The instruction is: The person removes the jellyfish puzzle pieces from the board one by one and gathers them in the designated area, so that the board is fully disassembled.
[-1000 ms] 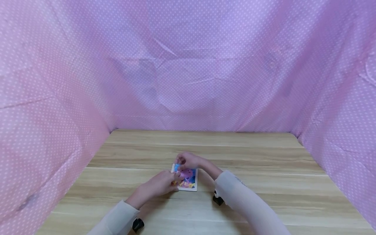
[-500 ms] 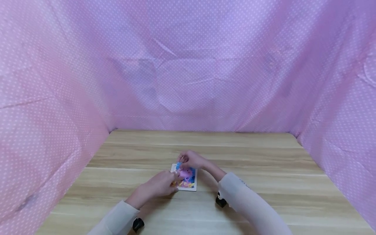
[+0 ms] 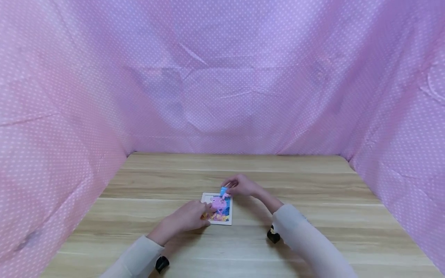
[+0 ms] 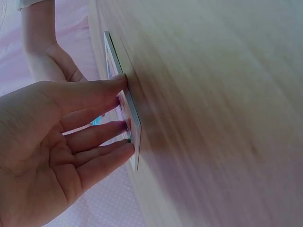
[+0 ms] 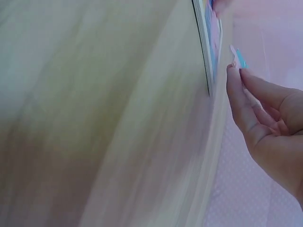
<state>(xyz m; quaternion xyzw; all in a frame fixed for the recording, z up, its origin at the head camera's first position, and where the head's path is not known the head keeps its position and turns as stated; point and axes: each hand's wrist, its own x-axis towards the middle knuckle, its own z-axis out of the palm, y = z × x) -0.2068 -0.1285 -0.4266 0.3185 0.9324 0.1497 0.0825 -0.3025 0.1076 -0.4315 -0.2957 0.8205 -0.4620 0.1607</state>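
Observation:
A small jigsaw puzzle in a white frame [image 3: 222, 222] lies flat on the table, showing a pink cartoon character on a blue and yellow scene. Its upper left part shows a pale bare base. My left hand [image 3: 189, 216] rests on the left side; in the left wrist view its fairly straight fingers touch the puzzle, with the thumb at the frame's edge [image 4: 136, 135]. Above the upper right corner, my right hand [image 3: 242, 185] pinches a blue and pink puzzle piece [image 3: 223, 191] between thumb and fingertips. The right wrist view shows this piece [image 5: 241, 58] raised off the frame.
The wood-grain table [image 3: 295, 181] extends around the puzzle on all sides. Pink polka-dot cloth [image 3: 222, 96] hangs behind it and along the left and right. A black wrist device [image 3: 273, 234] sits under the right sleeve, another [image 3: 162, 264] under the left.
My right hand has lifted the blue and pink puzzle piece out of the upper left of the puzzle and carried it right. The left hand has stayed nearly still.

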